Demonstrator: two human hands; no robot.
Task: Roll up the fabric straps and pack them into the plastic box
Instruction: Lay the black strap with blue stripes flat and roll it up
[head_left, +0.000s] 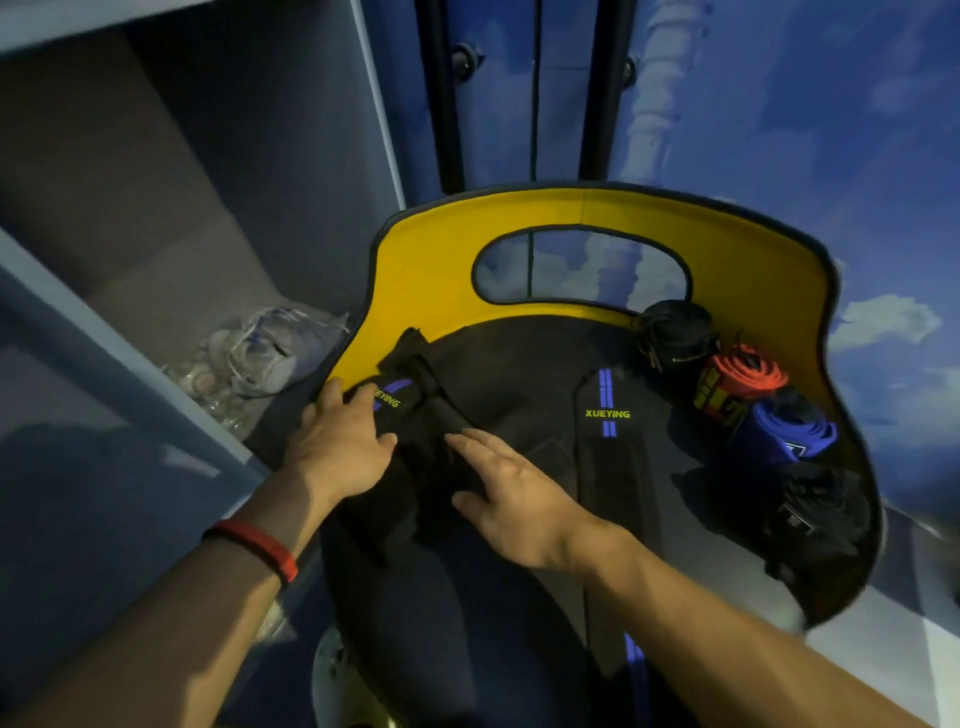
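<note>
Your left hand (340, 447) lay flat, fingers straight, on the lettered end of the bunched black strap (434, 415). Your right hand (511, 499) rested open on its near folds, and neither hand gripped. The strap ran slantwise between them from the chair's yellow backrest (431, 260) toward you, so I'd judge the left nearer the end to roll from; no plastic box showed.

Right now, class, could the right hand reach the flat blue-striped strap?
Probably yes: the right hand lies open just beside the flat strap, with nothing lying between them.
</note>
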